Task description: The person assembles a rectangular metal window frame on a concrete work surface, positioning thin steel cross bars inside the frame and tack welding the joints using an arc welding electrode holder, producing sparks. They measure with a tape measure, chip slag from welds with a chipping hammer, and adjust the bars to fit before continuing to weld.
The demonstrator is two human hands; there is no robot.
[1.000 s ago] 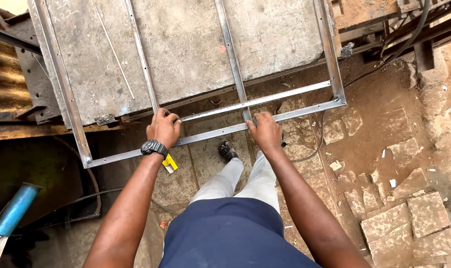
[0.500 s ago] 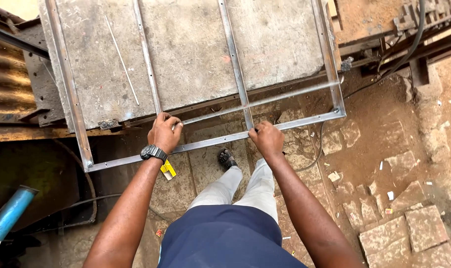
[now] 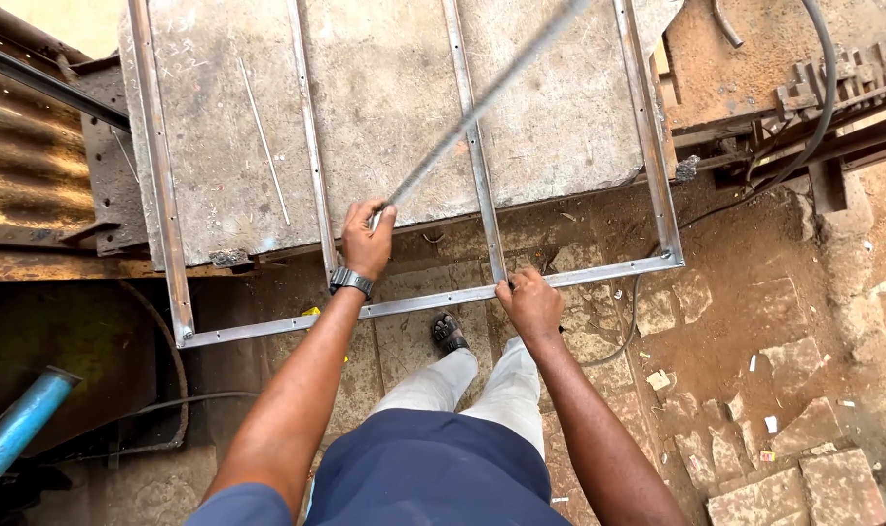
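A rectangular steel frame [image 3: 170, 244] with two inner uprights lies on a grey metal worktable [image 3: 384, 107] and overhangs its near edge. My right hand [image 3: 530, 305] grips the frame's near bar where the right upright meets it. My left hand [image 3: 368, 239], with a black watch at the wrist, is shut on a loose flat steel bar [image 3: 482, 102]. That bar slants up to the right across the table and looks blurred. Below the frame I see my legs and a sandalled foot [image 3: 450, 334].
A thin rod [image 3: 263, 141] lies on the table. Rusty corrugated sheet [image 3: 24, 166] is at the left, a blue pipe [image 3: 19, 424] at the lower left. A black cable [image 3: 813, 107] and rusty machinery [image 3: 832, 88] are at the upper right. Broken paving stones [image 3: 784, 429] cover the ground.
My left hand left the frame's near bar and lifted the loose cross bar that lay beside it, swinging its far end up to the right. My right hand stayed on the frame.
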